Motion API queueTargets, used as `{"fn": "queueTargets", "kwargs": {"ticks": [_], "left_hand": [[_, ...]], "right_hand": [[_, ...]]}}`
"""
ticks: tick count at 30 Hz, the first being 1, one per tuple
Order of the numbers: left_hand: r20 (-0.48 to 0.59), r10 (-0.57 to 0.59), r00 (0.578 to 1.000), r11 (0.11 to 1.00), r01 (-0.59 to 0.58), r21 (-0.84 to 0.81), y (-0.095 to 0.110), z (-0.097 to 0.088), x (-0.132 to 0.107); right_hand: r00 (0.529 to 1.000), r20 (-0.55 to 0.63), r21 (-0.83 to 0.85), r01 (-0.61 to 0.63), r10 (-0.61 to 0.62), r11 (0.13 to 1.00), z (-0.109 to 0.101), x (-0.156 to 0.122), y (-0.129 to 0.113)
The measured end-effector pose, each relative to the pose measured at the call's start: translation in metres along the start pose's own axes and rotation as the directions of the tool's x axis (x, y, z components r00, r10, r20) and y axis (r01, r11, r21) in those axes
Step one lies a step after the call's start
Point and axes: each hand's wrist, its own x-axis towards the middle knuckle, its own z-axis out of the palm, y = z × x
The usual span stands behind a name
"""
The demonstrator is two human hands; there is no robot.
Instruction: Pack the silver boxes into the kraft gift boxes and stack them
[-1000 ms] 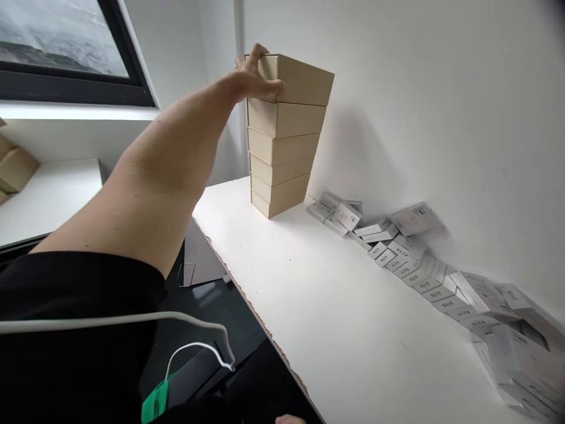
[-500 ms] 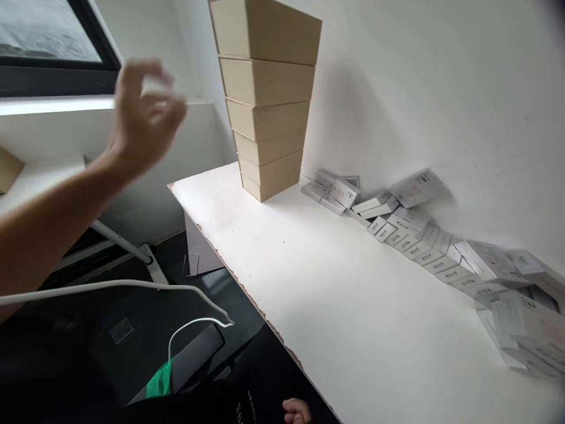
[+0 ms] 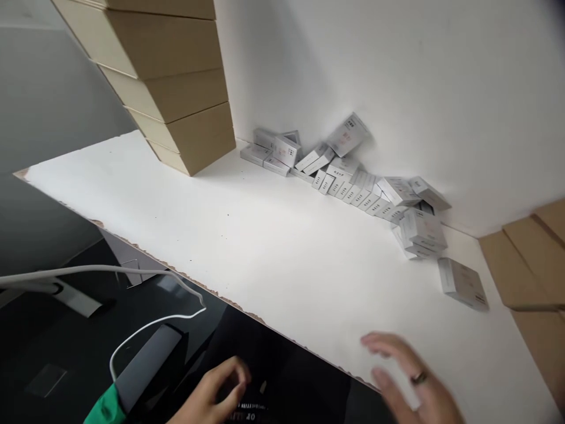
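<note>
Moved: half a second ago my left hand (image 3: pixel 212 388) was up in the air by the tan box tower (image 3: pixel 172 88); now it is down low. More of my right hand (image 3: pixel 428 394) has come into sight, and my view has swung to the right.
White cable (image 3: pixel 101 268): it runs in from the left, in front of the tabletop (image 3: pixel 273 253).
Tan box tower: it stands near the back left corner, and its top is cut off from my view.
Left hand: it is low, just off the front edge, with fingers curled. I cannot tell if finger and thumb touch.
Small white boxes (image 3: pixel 368 197): they sit in a row and a heap along the back edge, and one leans on the wall.
Right hand: it is blurry, at the front edge toward the right, with thumb and fingers apart.
Loose white box (image 3: pixel 463 284): it lies near the right edge, just beside the heap and apart from my right hand.
Brown boxes (image 3: pixel 536 253): they are at the right edge.
</note>
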Motion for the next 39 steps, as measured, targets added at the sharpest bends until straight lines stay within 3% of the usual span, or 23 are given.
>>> {"fn": "queueTargets", "kwargs": {"ticks": [1, 3, 6, 10, 12, 14, 17, 21, 24, 33, 39], "left_hand": [[0.072, 0.07, 0.995, 0.992, -0.077, 0.102, 0.015, 0.002, 0.018], [0.233, 0.172, 0.957, 0.933, -0.234, 0.273, 0.038, 0.01, 0.05], [0.429, 0.242, 0.871, 0.836, -0.411, 0.364, 0.059, 0.035, 0.085], [0.639, 0.264, 0.722, 0.736, -0.579, 0.351, 0.075, 0.083, 0.102], [0.708, 0.261, 0.656, 0.715, -0.624, 0.314, 0.078, 0.1, 0.1], [0.74, 0.252, 0.623, 0.719, -0.633, 0.288, 0.078, 0.108, 0.095], [0.721, 0.231, 0.653, 0.752, -0.59, 0.293, 0.07, 0.103, 0.088], [0.67, 0.188, 0.718, 0.809, -0.499, 0.309, 0.054, 0.083, 0.082], [0.65, 0.158, 0.743, 0.841, -0.447, 0.306, 0.042, 0.074, 0.08], [0.647, 0.136, 0.75, 0.87, -0.403, 0.284, 0.018, 0.077, 0.074], [0.642, 0.178, 0.746, 0.878, -0.416, 0.239, 0.02, 0.08, 0.074]], "right_hand": [[1.0, -0.024, -0.096, -0.017, 0.015, 0.995, -0.016, 0.023, 0.006], [0.972, -0.195, -0.271, -0.18, 0.129, 0.946, -0.046, 0.075, 0.019], [0.929, -0.307, -0.334, -0.31, 0.209, 0.89, -0.072, 0.153, 0.039], [0.902, -0.34, -0.366, -0.387, 0.265, 0.846, -0.072, 0.219, 0.059], [0.895, -0.341, -0.359, -0.408, 0.289, 0.84, -0.065, 0.235, 0.064], [0.886, -0.352, -0.345, -0.423, 0.302, 0.838, -0.06, 0.244, 0.067], [0.879, -0.361, -0.322, -0.432, 0.313, 0.843, -0.064, 0.252, 0.073], [0.889, -0.322, -0.282, -0.419, 0.326, 0.863, -0.084, 0.253, 0.087], [0.9, -0.296, -0.249, -0.395, 0.319, 0.884, -0.097, 0.248, 0.099], [0.953, -0.217, -0.209, -0.257, 0.212, 0.943, -0.117, 0.242, 0.119], [0.958, -0.233, -0.257, -0.224, 0.165, 0.94, -0.107, 0.23, 0.12]]}}
